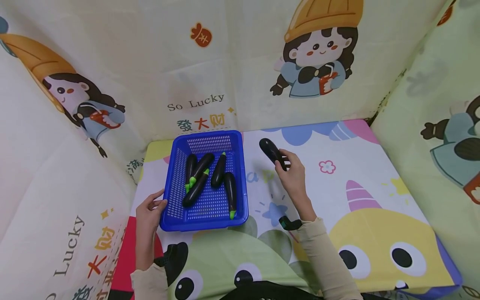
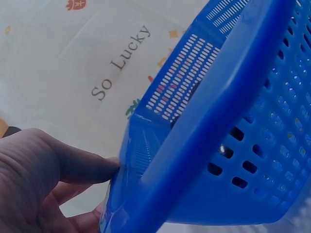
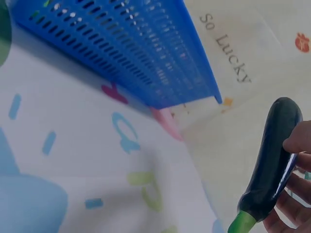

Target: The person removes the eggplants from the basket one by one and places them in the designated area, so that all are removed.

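My right hand (image 1: 293, 174) holds a dark, glossy eggplant (image 1: 271, 150) over the table, right of the basket. In the right wrist view the thumb lies along this eggplant (image 3: 275, 155) with the fingers behind it, its green stem end pointing down. At the left side of a blue plastic basket (image 1: 245, 196), my left hand (image 1: 149, 212) pinches the rim; the left wrist view has its thumb against the rim (image 2: 194, 131) and the fingers below. Several eggplants (image 1: 218, 171) with green stems lie inside the basket.
A cartoon-printed cloth (image 1: 375, 246) covers the table. Printed fabric walls (image 1: 150, 50) stand behind it and on both sides. The basket is near the back left of the table, close to the back wall.
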Demonstrator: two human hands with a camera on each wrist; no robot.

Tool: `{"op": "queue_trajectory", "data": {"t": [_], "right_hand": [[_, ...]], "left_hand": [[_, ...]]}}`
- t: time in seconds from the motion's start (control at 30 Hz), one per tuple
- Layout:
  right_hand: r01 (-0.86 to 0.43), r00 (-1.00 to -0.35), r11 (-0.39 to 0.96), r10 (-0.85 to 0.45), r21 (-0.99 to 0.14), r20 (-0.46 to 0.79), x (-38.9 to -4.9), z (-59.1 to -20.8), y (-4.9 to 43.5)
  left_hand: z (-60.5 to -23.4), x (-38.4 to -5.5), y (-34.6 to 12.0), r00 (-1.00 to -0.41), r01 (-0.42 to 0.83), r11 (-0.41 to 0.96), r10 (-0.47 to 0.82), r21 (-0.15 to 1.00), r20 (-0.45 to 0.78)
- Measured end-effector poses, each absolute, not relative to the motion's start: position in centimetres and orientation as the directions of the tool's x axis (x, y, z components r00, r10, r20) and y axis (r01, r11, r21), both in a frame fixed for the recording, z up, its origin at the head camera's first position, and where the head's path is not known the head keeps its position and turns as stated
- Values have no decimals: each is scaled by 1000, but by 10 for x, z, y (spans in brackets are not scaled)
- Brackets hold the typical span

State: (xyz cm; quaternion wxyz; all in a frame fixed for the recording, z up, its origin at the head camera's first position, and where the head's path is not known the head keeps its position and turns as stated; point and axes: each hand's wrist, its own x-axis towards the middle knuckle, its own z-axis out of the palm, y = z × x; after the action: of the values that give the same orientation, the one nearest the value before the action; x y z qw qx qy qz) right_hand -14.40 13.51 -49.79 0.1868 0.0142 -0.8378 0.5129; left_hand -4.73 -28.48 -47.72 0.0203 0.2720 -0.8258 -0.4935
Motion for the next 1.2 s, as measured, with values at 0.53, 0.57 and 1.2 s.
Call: {"op": "queue_trajectory", "data": {"t": [0.53,0.57,1.2], "right_hand": [[-96,-904,470,328,-878,275,-149,-520,160],[-88,-901,470,338,-878,271,-150,-522,161],[66,-841,381,519,-922,154,-157,-523,199]], "left_hand": [[-478,-48,-286,-859,-415,373,-461,830,-223],[-478,-48,-286,-859,-415,371,-461,831,-223],[-476,-47,-285,-854,-428,374,-465,823,-233]]}}
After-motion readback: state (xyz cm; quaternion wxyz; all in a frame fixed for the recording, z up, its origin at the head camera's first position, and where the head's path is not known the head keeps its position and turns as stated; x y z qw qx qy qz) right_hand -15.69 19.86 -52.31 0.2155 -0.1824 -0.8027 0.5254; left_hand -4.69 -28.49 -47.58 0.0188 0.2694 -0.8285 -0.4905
